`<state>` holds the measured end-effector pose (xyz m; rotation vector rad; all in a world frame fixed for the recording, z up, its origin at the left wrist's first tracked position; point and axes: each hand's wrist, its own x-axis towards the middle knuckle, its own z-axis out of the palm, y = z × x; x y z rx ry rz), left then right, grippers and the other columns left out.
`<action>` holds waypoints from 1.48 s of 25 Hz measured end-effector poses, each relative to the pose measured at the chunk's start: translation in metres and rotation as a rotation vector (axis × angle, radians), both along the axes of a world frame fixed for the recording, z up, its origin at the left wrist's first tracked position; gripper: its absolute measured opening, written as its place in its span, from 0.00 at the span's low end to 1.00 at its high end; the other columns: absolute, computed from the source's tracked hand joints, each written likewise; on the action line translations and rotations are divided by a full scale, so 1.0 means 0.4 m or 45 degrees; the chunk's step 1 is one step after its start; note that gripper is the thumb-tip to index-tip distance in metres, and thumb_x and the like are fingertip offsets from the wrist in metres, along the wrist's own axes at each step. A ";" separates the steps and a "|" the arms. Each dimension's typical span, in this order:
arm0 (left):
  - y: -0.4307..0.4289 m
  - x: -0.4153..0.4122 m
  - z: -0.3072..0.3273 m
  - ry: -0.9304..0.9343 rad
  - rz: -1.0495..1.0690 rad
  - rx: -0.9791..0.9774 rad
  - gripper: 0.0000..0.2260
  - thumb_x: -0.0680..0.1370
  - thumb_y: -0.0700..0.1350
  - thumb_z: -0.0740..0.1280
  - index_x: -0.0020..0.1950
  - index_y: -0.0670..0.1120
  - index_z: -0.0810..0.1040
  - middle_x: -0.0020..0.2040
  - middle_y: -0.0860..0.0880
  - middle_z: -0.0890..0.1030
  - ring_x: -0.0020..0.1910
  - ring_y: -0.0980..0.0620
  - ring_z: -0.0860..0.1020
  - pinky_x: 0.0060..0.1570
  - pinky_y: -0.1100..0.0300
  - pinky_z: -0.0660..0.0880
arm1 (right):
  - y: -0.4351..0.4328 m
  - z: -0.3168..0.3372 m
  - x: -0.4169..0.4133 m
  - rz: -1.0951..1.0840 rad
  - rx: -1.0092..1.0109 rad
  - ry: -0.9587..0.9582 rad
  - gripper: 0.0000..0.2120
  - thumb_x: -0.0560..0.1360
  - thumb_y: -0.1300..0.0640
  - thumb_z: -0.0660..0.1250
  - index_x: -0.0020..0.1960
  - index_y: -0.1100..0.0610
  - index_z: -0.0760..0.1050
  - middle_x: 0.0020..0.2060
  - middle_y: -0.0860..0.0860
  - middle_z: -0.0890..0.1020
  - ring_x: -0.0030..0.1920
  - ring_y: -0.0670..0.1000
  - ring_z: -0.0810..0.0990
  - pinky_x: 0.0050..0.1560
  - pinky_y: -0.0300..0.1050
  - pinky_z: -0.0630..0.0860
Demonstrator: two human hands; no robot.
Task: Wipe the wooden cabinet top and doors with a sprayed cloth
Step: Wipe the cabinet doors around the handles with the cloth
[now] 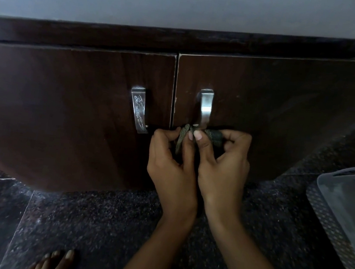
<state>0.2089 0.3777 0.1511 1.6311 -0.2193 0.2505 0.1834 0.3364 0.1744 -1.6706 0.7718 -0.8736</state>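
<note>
The left hand (pixel 173 167) and right hand (pixel 223 169) had their fingers (pixel 238 141) clamped on the bunched cloth (pixel 215 136) at the foot of the right door's handle (pixel 205 108). I reckoned the wad could snag there, leaving the surrounding wood unwiped.

The left hand (pixel 172 167) and right hand (pixel 223 169) both pinch a dark greenish cloth (pixel 215 136) bunched against the lower end of the right door's metal handle (pixel 205 106). From the cloth, the left door's engraved handle (pixel 139 109) sits at nine o'clock (just across the door gap). A grey perforated basket (pixel 346 204) lies at four o'clock on the speckled floor (pixel 94 224), with bare toes (pixel 58 258) at seven.
</note>
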 end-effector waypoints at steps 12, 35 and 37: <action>0.010 -0.004 0.015 0.052 -0.075 -0.161 0.10 0.76 0.42 0.67 0.45 0.57 0.70 0.44 0.55 0.79 0.44 0.60 0.79 0.46 0.70 0.74 | 0.005 -0.011 -0.014 0.119 0.104 -0.252 0.12 0.74 0.62 0.67 0.45 0.48 0.67 0.40 0.42 0.77 0.41 0.33 0.78 0.41 0.27 0.74; 0.014 0.008 0.138 0.053 -0.115 -0.206 0.05 0.73 0.44 0.70 0.42 0.46 0.76 0.38 0.52 0.82 0.38 0.60 0.80 0.40 0.67 0.76 | -0.018 0.145 -0.005 0.021 -0.054 -0.020 0.12 0.72 0.55 0.70 0.39 0.46 0.66 0.32 0.42 0.76 0.31 0.32 0.77 0.24 0.25 0.70; 0.011 0.017 0.152 0.059 -0.116 -0.185 0.05 0.73 0.45 0.70 0.42 0.46 0.77 0.38 0.53 0.82 0.38 0.60 0.80 0.41 0.66 0.76 | -0.024 0.161 0.003 0.032 -0.096 0.012 0.11 0.72 0.55 0.70 0.42 0.48 0.67 0.32 0.42 0.74 0.30 0.29 0.76 0.22 0.23 0.67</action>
